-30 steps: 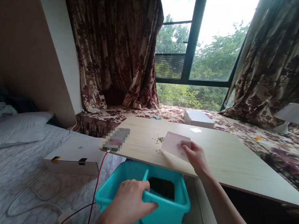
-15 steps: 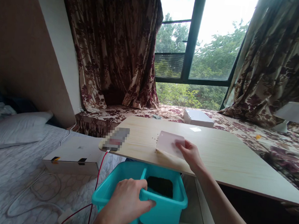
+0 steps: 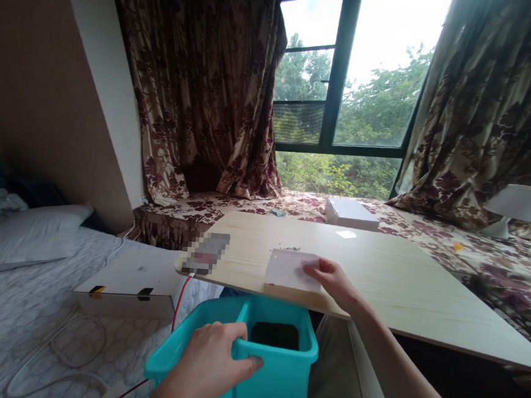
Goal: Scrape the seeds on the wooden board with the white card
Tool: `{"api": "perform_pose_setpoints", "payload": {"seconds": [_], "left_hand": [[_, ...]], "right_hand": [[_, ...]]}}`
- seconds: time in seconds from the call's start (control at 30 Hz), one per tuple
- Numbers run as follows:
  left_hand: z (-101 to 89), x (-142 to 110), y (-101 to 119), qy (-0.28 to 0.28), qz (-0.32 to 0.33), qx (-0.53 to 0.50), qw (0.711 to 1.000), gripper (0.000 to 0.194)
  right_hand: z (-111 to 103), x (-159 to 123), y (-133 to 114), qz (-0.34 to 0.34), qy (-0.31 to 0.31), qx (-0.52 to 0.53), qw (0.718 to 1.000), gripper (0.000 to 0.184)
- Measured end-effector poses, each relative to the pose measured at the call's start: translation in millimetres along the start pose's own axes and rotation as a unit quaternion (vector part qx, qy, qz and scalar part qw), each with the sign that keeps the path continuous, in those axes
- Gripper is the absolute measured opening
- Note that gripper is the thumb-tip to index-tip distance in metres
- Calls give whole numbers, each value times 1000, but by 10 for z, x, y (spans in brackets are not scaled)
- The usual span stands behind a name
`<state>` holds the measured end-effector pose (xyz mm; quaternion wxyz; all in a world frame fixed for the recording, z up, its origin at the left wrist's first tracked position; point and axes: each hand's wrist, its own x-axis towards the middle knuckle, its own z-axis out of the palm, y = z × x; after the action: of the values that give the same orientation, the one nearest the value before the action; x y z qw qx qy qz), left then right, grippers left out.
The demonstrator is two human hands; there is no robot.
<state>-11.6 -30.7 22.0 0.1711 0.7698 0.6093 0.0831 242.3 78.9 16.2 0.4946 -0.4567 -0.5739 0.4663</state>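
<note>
My right hand (image 3: 335, 282) pinches the right side of a pale, translucent plastic scraper (image 3: 288, 267) with rounded corners. The scraper lies low over the wooden tabletop (image 3: 406, 283), close to its near edge. Small dark crumbs (image 3: 293, 248) are scattered just beyond its far side, and a few show at its near left corner. Below the table edge, my left hand (image 3: 213, 359) is closed round the middle handle of a teal two-part bin (image 3: 274, 380). Dark material (image 3: 275, 335) lies in the bin's right compartment; my left hand partly covers the left one.
A pixelated flat device (image 3: 206, 254) with a red cable (image 3: 181, 303) is at the table's left end. A white box (image 3: 133, 277) and white cable rest on the bed. On the windowsill stand another white box (image 3: 352, 213) and a lamp (image 3: 517, 203).
My right hand has drawn the scraper left and toward the near edge, so more crumbs show beyond it. My left hand and the bin have shifted left in view.
</note>
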Motion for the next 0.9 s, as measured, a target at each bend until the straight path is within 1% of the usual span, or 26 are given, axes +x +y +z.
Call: {"api": "perform_pose_setpoints", "payload": {"seconds": [0.1, 0.13, 0.17, 0.2, 0.23, 0.3, 0.33, 0.37, 0.43, 0.53, 0.63, 0.73, 0.9], "left_hand": [[13, -7, 4, 1, 8, 0, 1000, 19], [18, -7, 28, -1, 8, 6, 1000, 19], [22, -7, 60, -3, 9, 12, 1000, 18], [25, -5, 100, -4, 11, 16, 1000, 17], [28, -1, 144, -6, 16, 15, 1000, 17], [36, 11, 237, -11, 33, 4, 999, 19], [42, 21, 282, -14, 43, -3, 999, 22], [51, 34, 325, -18, 51, -8, 998, 23], [80, 67, 404, -21, 67, -6, 997, 23], [150, 129, 506, -12, 92, 13, 996, 23], [231, 176, 588, -13, 130, 26, 991, 26], [292, 183, 644, -18, 162, 32, 986, 27], [360, 167, 688, -10, 171, 46, 984, 27]], "right_hand": [[-97, -141, -104, 26, -54, -20, 998, 33], [-149, -187, -125, 28, -57, -26, 998, 34], [-210, -226, -136, 27, -45, -26, 998, 35], [-278, -255, -137, 20, -13, -24, 999, 37], [-348, -273, -129, 6, 33, -18, 999, 38], [-479, -280, -95, -19, 138, -2, 990, 43], [-531, -272, -74, -26, 179, 2, 983, 45], [-568, -261, -55, -29, 211, 5, 977, 46], [-597, -237, -23, -30, 240, 3, 970, 46], [-552, -209, 9, -33, 240, -9, 970, 43], [-499, -194, 43, -34, 243, -23, 969, 41], [-503, -190, 88, -29, 243, -36, 969, 40], [-527, -187, 170, -43, 244, -51, 967, 42]]}}
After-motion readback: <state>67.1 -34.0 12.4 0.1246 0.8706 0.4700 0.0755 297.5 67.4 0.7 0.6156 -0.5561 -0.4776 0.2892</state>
